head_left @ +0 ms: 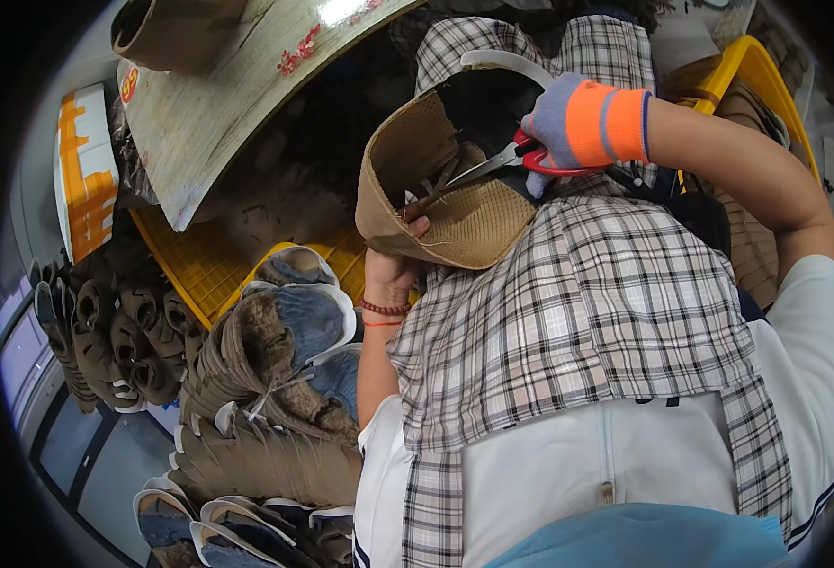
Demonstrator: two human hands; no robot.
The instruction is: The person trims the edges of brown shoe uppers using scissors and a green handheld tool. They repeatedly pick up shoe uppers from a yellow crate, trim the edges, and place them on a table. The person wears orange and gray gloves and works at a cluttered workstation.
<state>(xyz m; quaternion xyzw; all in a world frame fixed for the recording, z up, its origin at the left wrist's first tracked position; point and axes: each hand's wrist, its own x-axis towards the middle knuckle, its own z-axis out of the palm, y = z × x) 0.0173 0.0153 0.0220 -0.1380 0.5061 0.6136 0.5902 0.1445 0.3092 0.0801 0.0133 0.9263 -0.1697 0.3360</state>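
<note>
A tan boot upper (388, 194) lies open over my lap, with mesh lining and a dark part inside. My left hand (396, 270) is bare and grips its near left edge, the thumb inside and the other fingers mostly hidden beneath. My right hand (561, 128), in a grey and orange knit glove, is closed round the red handles of a pair of scissors (485, 168). Their blades reach into the upper's opening, pointing toward my left thumb. A pale curved strip (507, 62) shows along the upper's far rim.
A worn tabletop (237, 104) juts in at the upper left, carrying a brown rolled piece (175, 33). Below it sits a yellow crate (185, 270). Stacked brown boot uppers (256, 454) crowd my left side. Another yellow crate (748, 71) stands behind my right forearm.
</note>
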